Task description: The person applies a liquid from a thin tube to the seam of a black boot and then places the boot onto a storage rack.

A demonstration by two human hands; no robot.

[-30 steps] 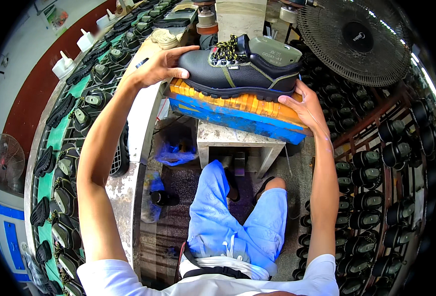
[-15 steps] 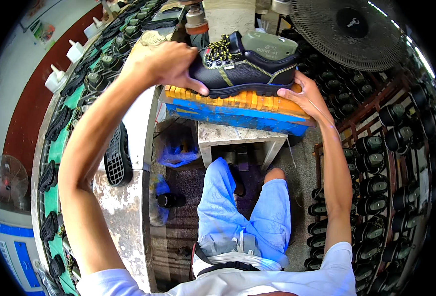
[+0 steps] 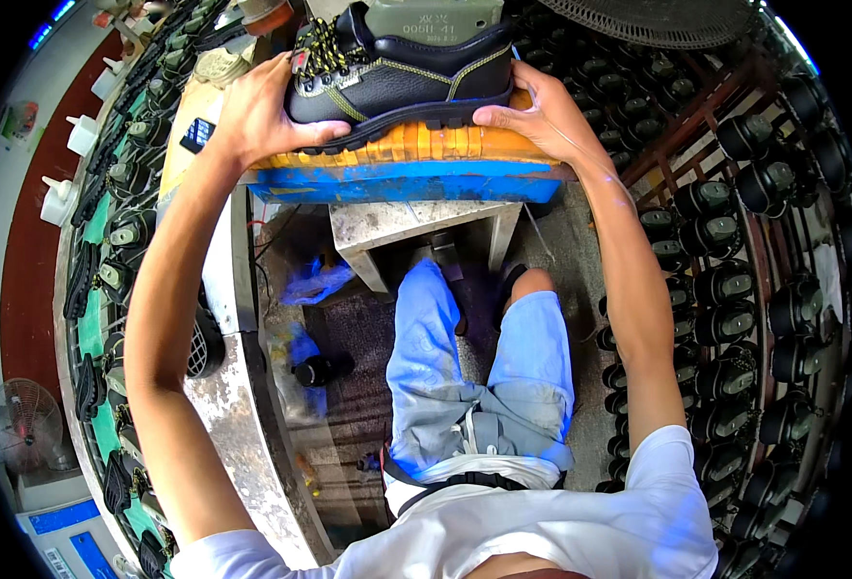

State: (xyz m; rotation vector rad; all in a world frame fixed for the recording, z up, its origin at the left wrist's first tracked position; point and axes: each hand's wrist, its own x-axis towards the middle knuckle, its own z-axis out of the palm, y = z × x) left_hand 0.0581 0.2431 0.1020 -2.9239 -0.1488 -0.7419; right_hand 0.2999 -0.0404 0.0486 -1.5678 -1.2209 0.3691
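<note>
A black leather work shoe [image 3: 407, 85] lies along the orange segmented pad [image 3: 416, 142] of a blue-sided base [image 3: 416, 181], its toe to the left. It has yellow stitching and yellow-and-black laces; a green shoe last [image 3: 436, 19] fills its opening. My left hand [image 3: 270, 114] grips the toe end, the thumb stretched along the sole edge. At the heel, my right hand [image 3: 540, 111] is closed round the back, its thumb against the sole. The fingers behind the shoe are partly hidden. Whether the whole sole touches the pad, I cannot tell.
On the left, a green conveyor [image 3: 91, 328] carries soles and shoes beside a worn bench [image 3: 243, 434]. A phone-like device [image 3: 197, 135] lies near my left wrist. Racks of shoes [image 3: 725, 318] stand close on the right, below a large fan [image 3: 658, 19]. A stool-like stand [image 3: 416, 220] is under the base.
The whole view has shifted, so shoe and base appear higher and further left. The shoe now slants more, toe end lower in the picture. Both hands keep hold of it.
</note>
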